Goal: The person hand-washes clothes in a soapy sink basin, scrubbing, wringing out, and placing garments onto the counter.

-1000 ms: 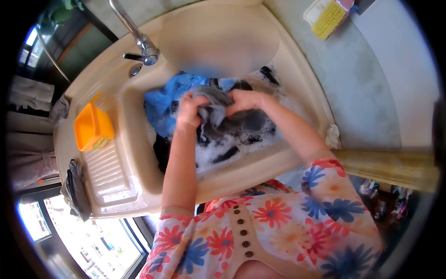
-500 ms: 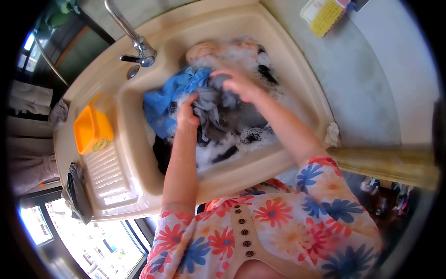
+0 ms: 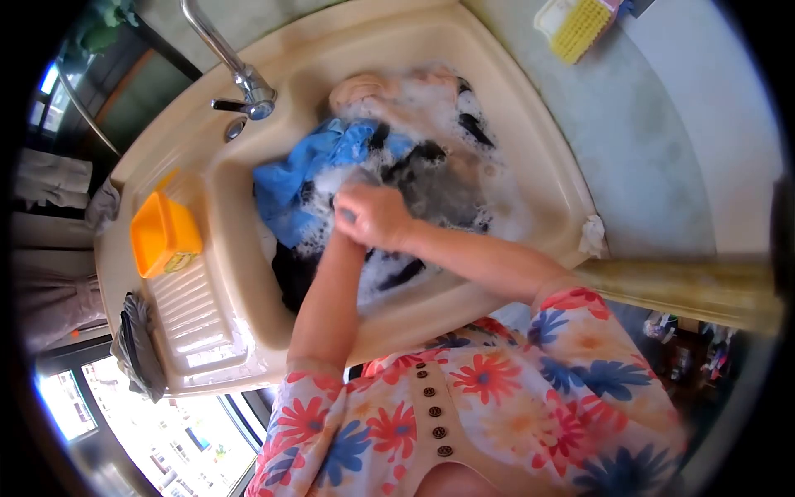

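My right hand [image 3: 379, 217] is closed around a bunched grey cloth garment [image 3: 362, 176], which shows just above the fist. My left hand [image 3: 346, 234] is pressed against it from the near side, mostly hidden behind the right one; the same cloth is bunched between the two. Both hands are over the sink basin, just above the suds. To their left a soaked blue garment [image 3: 286, 186] rises from the water. Dark cloth [image 3: 291, 277] lies at the basin's near left, and a beige garment [image 3: 360, 89] floats in foam along the far side.
The beige sink [image 3: 538, 108] has a chrome tap [image 3: 248, 87] at its far left. On the ribbed drainboard [image 3: 195, 319] stands an orange plastic container [image 3: 166, 236]. A grey cloth [image 3: 139, 348] hangs over the left edge. A yellow-bristled brush [image 3: 582, 31] lies at the upper right.
My right hand has moved left and toward me, from the far side of the grey garment onto my left hand, and closed. The spread grey cloth is now gathered into a small bunch.
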The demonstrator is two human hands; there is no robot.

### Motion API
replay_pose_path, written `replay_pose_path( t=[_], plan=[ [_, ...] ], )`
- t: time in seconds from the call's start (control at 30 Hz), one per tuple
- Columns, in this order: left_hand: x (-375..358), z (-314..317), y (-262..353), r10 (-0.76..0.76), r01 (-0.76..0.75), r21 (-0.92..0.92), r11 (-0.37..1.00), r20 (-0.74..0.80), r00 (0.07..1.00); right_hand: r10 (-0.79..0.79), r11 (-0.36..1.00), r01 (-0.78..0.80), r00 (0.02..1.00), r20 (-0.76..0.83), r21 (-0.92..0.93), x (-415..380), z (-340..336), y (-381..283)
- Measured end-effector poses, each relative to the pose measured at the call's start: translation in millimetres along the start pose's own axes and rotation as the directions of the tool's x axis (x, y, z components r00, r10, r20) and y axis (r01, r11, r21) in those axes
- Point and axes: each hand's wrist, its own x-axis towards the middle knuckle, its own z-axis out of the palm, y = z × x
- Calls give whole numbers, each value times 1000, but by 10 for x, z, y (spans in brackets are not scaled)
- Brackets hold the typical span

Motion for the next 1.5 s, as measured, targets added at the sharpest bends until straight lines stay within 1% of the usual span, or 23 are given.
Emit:
replay_pose_path(
  t=[0.03,0.07,0.13,0.2,0.27,0.33,0.4,0.43,0.53,0.63,0.67,0.73,0.77,0.8,0.87,0.93,1.0,1.07,1.13,1.27,1.33,1.4,1.5],
  plan=[
    [-124,-133,230,-279,203,-760,617,30,960,97,995,-97,995,-6,-26,29,-16,178],
    [-190,-210,382,-424,162,-958,-235,252,870,184,982,-184,983,-12,-50,76,-36,396],
    [-153,-279,565,-112,246,-942,-228,277,954,434,873,-363,882,183,-325,109,-143,1086],
    [-104,-122,601,-122,291,-899,-327,346,930,327,915,-247,917,229,-319,-67,-183,1538],
    [-159,-259,404,-224,320,-945,-63,326,918,562,819,-517,811,165,-251,-49,-584,1501],
    [-241,-298,387,-280,295,-953,-73,303,911,649,754,-628,758,69,-193,-77,-699,1555],
    [-173,-101,306,-282,289,-957,-5,278,918,482,810,-335,847,222,-482,-308,-525,1217],
    [-139,-65,260,-200,308,-951,12,299,933,442,832,-206,806,393,-515,-385,-509,1150],
    [-60,77,117,-190,350,-935,63,333,924,445,871,-324,839,314,-369,-318,-437,1786],
    [-82,-81,280,-46,519,-789,-328,562,826,460,883,-393,834,305,-257,-207,-460,1090],
    [-30,-11,265,-30,443,-819,-364,486,874,445,890,-385,848,288,-243,-191,-430,813],
    [25,153,125,-24,279,-856,-436,321,947,131,991,-123,938,319,-47,-223,-317,440],
    [-72,209,54,-34,140,-935,-326,159,987,13,993,10,982,186,-121,-205,-263,533],
    [-56,222,8,-46,252,-949,-191,265,963,195,974,-167,962,190,-153,-117,-290,658],
    [-172,-146,300,-117,456,-887,67,447,887,474,879,-366,726,498,-305,116,-505,1184],
    [-330,-244,439,-75,402,-862,309,400,914,289,951,-300,768,571,-78,81,-786,1657],
    [-339,-234,432,-72,349,-693,631,396,916,512,856,-486,756,408,-175,152,-1232,1487],
    [-280,-93,328,-13,289,-619,730,410,912,618,773,-542,760,199,-331,62,-1288,1663],
    [-236,-10,305,55,193,-546,815,404,913,613,771,-531,769,183,-351,63,-898,1705],
    [-245,-63,437,72,105,-401,910,404,912,698,698,-679,716,-6,228,481,-77,1911],
    [-194,54,373,100,116,-463,879,416,904,702,652,-648,712,9,394,833,361,2067],
    [-157,297,250,93,107,-515,851,347,933,707,681,-650,703,-74,337,1209,494,1651],
    [-205,60,448,2,119,-337,934,338,941,729,637,-666,684,-22,389,1579,719,1378]
  ],
)
